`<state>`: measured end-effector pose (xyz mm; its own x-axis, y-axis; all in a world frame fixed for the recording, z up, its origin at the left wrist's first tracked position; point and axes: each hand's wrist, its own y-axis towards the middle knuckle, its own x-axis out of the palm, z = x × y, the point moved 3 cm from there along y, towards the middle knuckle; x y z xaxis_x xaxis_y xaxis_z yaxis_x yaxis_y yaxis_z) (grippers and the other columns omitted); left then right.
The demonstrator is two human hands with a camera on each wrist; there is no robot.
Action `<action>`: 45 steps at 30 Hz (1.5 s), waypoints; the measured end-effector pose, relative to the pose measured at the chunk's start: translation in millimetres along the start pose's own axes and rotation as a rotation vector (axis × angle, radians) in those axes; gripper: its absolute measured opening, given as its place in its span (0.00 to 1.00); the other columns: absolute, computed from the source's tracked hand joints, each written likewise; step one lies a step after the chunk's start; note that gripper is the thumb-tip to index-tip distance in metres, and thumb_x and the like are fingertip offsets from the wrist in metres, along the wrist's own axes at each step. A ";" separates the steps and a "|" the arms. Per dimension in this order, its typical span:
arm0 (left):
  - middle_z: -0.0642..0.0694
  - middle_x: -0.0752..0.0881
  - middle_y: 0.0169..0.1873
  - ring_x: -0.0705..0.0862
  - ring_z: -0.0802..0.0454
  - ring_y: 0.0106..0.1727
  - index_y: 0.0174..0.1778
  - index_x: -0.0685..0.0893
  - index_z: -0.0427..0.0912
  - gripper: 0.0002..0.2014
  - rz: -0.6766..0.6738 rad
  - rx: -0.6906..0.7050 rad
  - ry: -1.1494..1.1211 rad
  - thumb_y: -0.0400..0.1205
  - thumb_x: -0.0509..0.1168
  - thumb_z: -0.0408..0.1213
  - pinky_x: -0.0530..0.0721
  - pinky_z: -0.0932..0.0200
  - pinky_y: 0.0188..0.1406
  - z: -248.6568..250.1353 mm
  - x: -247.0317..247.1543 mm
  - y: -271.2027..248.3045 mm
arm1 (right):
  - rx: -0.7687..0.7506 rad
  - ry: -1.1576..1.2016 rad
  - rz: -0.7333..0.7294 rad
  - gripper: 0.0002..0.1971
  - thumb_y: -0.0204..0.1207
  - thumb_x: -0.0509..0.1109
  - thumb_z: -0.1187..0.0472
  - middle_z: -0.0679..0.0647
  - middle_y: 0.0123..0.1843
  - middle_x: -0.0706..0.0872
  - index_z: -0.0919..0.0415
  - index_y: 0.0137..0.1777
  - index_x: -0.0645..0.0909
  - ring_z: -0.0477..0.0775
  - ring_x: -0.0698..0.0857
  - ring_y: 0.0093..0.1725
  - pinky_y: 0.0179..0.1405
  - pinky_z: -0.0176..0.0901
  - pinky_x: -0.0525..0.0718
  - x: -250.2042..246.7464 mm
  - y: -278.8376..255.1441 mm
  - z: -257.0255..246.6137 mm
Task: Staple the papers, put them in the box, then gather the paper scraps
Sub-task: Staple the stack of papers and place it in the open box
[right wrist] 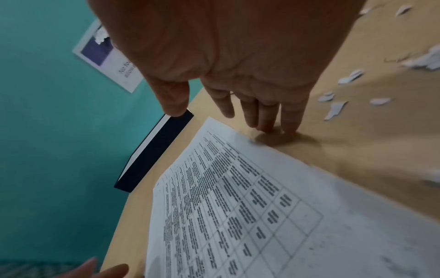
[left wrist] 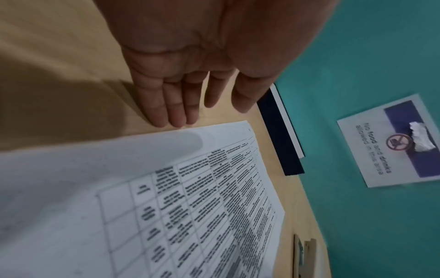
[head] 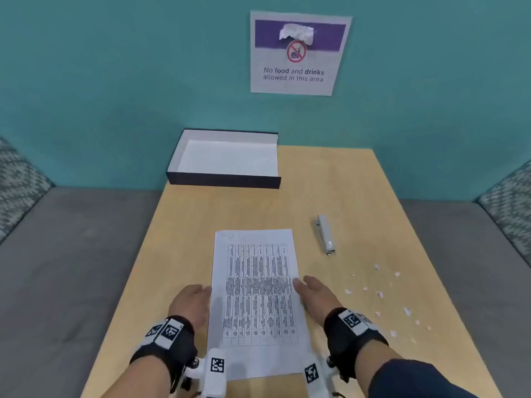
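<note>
A stack of printed papers [head: 255, 300] with a table on the top sheet lies flat on the wooden table, near the front edge. My left hand [head: 191, 301] stands on edge against the stack's left side, fingers straight [left wrist: 176, 105]. Against the right side my right hand [head: 314, 294] does the same, with its fingertips [right wrist: 269, 120] touching the tabletop beside the papers [right wrist: 238, 206]. Neither hand holds anything. A silver stapler [head: 326, 234] lies to the right of the papers. White paper scraps [head: 382, 300] are scattered farther right. An open dark box [head: 227, 160] with a white inside sits at the table's far left.
The table [head: 330, 179] stands against a teal wall with a "No food and drinks" sign [head: 296, 54]. A grey couch [head: 71, 268] with patterned cushions flanks the table on both sides.
</note>
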<state>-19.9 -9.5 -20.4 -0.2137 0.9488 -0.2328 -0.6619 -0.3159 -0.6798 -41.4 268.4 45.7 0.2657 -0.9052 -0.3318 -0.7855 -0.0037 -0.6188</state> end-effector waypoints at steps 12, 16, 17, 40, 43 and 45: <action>0.37 0.81 0.64 0.82 0.42 0.58 0.66 0.78 0.35 0.16 0.074 -0.048 0.442 0.86 0.58 0.39 0.75 0.58 0.50 45.1 42.1 -11.7 | 0.025 -0.145 -0.007 0.32 0.82 0.62 0.46 0.58 0.82 0.70 0.61 0.82 0.64 0.57 0.72 0.78 0.75 0.47 0.69 3.9 28.1 2.7; 0.43 0.83 0.42 0.78 0.49 0.34 0.49 0.79 0.39 0.10 0.153 0.103 0.269 0.82 0.53 0.25 0.72 0.62 0.27 46.6 42.9 -19.0 | 0.004 -0.186 -0.019 0.29 0.82 0.63 0.49 0.56 0.79 0.74 0.59 0.80 0.67 0.54 0.75 0.74 0.68 0.41 0.69 0.6 28.0 4.4; 0.44 0.84 0.41 0.79 0.49 0.34 0.50 0.80 0.39 0.12 0.139 0.154 0.224 0.81 0.53 0.24 0.73 0.63 0.27 49.2 42.2 -25.5 | -0.014 -0.195 -0.010 0.25 0.82 0.63 0.50 0.54 0.74 0.77 0.57 0.77 0.70 0.52 0.78 0.69 0.64 0.40 0.70 -1.8 27.9 2.9; 0.47 0.88 0.42 0.85 0.55 0.42 0.43 0.79 0.42 0.11 0.113 0.563 -0.431 0.83 0.59 0.22 0.81 0.67 0.36 120.1 4.1 -84.4 | -0.471 0.452 0.148 0.19 0.78 0.62 0.77 0.42 0.44 0.94 0.53 0.52 0.85 0.41 0.90 0.45 0.39 0.28 0.84 -20.9 -12.3 -81.6; 0.53 0.90 0.39 0.87 0.62 0.39 0.45 0.81 0.44 0.11 0.097 0.626 -0.451 0.84 0.59 0.23 0.82 0.70 0.35 130.1 3.6 -93.4 | -0.494 0.461 0.158 0.18 0.79 0.60 0.76 0.43 0.44 0.94 0.54 0.50 0.86 0.41 0.89 0.46 0.42 0.32 0.83 -24.2 -13.8 -87.2; 0.55 0.92 0.39 0.88 0.62 0.40 0.47 0.83 0.44 0.12 0.090 0.649 -0.458 0.85 0.59 0.24 0.84 0.69 0.37 135.4 4.8 -96.8 | -0.511 0.471 0.151 0.18 0.79 0.59 0.76 0.45 0.45 0.94 0.54 0.50 0.86 0.42 0.90 0.47 0.43 0.33 0.83 -24.4 -15.2 -92.8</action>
<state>-54.1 26.8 138.5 -0.4667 0.8737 0.1369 -0.8841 -0.4568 -0.0986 -87.8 251.2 129.3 -0.0462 -0.9986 0.0269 -0.9892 0.0420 -0.1404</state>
